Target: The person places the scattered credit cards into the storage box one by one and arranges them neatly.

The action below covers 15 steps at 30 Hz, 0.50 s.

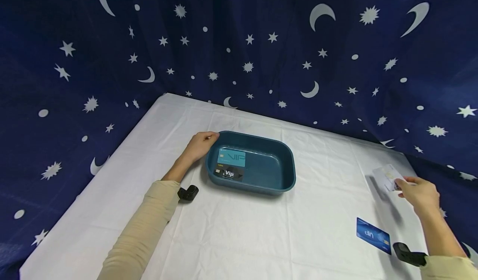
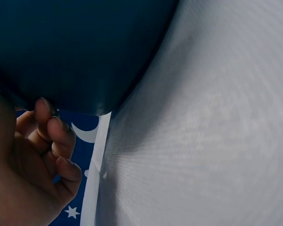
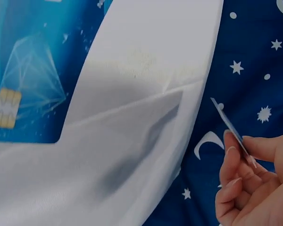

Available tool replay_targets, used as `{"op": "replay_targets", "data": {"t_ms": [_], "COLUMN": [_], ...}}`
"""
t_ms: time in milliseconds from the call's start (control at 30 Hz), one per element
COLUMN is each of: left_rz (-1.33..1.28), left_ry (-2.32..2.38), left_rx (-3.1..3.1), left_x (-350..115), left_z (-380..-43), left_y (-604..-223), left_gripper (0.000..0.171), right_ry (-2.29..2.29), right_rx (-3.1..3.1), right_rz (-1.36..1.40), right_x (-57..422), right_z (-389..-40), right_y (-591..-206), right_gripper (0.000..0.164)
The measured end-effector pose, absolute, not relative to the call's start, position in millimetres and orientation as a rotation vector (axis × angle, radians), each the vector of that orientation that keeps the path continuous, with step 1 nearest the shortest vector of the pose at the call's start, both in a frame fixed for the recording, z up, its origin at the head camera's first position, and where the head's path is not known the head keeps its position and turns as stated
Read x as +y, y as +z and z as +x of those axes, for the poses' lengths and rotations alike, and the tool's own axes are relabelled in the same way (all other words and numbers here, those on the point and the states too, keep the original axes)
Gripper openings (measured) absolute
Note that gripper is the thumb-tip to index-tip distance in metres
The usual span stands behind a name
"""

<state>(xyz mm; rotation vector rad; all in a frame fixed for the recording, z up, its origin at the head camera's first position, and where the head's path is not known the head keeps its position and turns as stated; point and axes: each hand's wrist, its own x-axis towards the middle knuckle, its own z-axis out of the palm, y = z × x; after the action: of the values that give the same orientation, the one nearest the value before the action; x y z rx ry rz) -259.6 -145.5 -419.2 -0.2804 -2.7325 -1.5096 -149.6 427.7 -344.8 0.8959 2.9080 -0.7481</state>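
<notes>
Head view: the left hand [image 1: 201, 145] grips a dark teal tray [image 1: 266, 170], in which lie a turquoise card [image 1: 231, 157] and a black card [image 1: 229, 173]; the right hand [image 1: 421, 193] pinches a whitish card [image 1: 386, 176] above the white surface [image 1: 321, 234], near a blue card [image 1: 373, 235]. Left wrist: curled fingers [image 2: 61, 136] meet the tray's edge. Right wrist: fingers [image 3: 232, 162] pinch the whitish card, seen edge-on

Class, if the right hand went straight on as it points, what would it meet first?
Beyond the card it pinches, the right hand would probably meet the starry curtain; the way over the table looks free, though depth is unclear.
</notes>
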Motion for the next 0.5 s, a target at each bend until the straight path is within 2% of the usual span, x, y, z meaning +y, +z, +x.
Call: {"op": "replay_targets", "data": {"t_ms": [500], "left_rz": [-0.279], "left_ry": [-1.53], "left_rx": [-2.724], "left_x": [-145.0], "left_z": [-259.9], "left_y": [-419.9], "left_gripper": [0.042], "right_ry": [-0.844], "right_rx": [3.028], "right_rz": [0.768], "right_x": [402.1], "right_z": [-162.8], "right_y": [-343.5], "right_gripper": [0.057]}}
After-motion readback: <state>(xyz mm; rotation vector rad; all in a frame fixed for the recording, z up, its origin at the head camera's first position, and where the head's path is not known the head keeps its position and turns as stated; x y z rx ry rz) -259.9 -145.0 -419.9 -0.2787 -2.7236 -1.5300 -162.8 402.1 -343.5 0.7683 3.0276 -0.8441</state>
